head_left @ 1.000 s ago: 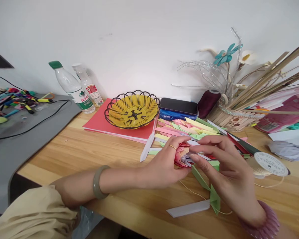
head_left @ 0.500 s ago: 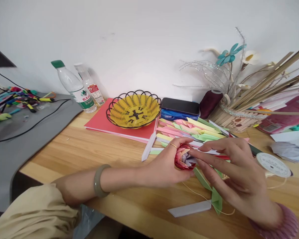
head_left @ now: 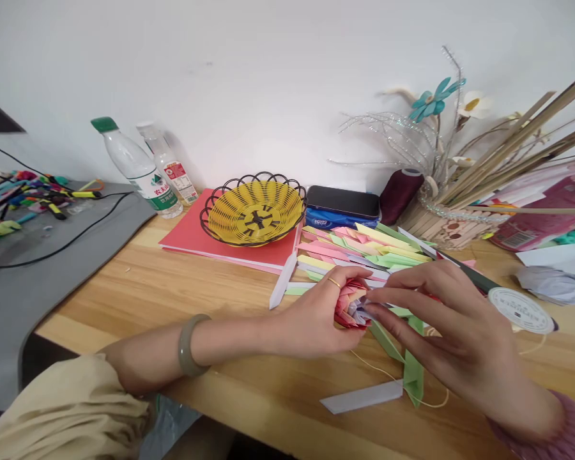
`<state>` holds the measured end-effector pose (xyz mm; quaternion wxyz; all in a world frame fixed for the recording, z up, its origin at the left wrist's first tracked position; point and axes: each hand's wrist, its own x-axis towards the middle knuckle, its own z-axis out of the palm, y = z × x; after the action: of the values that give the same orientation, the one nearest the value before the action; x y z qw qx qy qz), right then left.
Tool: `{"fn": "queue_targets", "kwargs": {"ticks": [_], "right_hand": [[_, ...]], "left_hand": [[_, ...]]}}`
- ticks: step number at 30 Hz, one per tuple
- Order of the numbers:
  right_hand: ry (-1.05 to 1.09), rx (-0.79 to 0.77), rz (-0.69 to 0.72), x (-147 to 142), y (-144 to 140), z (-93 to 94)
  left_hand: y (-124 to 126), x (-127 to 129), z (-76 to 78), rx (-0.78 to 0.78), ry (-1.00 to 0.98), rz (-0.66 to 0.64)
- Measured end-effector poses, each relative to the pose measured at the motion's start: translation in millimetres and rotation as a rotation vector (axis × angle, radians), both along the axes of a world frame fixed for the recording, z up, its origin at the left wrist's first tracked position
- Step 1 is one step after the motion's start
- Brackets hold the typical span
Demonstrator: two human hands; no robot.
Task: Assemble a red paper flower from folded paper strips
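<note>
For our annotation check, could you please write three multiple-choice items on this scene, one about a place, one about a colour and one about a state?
1. Where does the yellow woven basket with the black wire rim stand?
A. on the red card folder
B. on the grey mat
C. on the spool of thread

2. What colour is the cap of the larger clear plastic water bottle?
A. blue
B. green
C. red

3. How is the red folded-paper flower held?
A. lying untouched on the wooden table
B. pinched by the right hand alone
C. gripped in the left hand, with the right hand's fingertips on it

Answers: 1 A, as the red card folder shows under the basket; 2 B, as the cap on top is green; 3 C, as the left hand wraps it and the right hand touches its pale centre.
</note>
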<state>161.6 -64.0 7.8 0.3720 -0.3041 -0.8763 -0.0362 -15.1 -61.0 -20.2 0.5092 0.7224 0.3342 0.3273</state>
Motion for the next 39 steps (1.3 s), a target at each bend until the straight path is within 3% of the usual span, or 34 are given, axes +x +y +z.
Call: {"fn": "queue_targets", "kwargs": {"ticks": [5, 8, 17, 23, 32, 36, 39], "right_hand": [[0.063, -0.05, -0.084, -8.3, -2.4, -0.9], [0.106, -0.017, -0.113, -7.6, -4.4, -0.9], [-0.029, 0.116, 0.077, 3.8, -0.8, 6.6], [-0.001, 0.05, 0.038, -0.2, -1.2, 5.3], [-0.046, 0.069, -0.021, 0.0, -6.2, 0.2], [-0.098, 0.194, -0.019, 0.7, -11.1, -0.3], [-0.082, 0.169, -0.058, -1.1, -10.6, -0.8]], "left_hand": [[-1.8, 1.1, 1.3, 0.025, 0.006, 0.003], [-2.1, 1.9, 1.7, -0.057, -0.05, 0.011], [0.6, 1.3, 4.0, -0.381, -0.296, -0.11], [-1.3, 2.0, 5.9, -0.279, -0.157, -0.051], [-1.9, 1.5, 2.3, 0.063, -0.008, 0.097], [-2.8, 2.9, 2.8, -0.006, -0.083, 0.09], [-3.2, 2.8, 2.4, -0.083, -0.119, 0.05]]}}
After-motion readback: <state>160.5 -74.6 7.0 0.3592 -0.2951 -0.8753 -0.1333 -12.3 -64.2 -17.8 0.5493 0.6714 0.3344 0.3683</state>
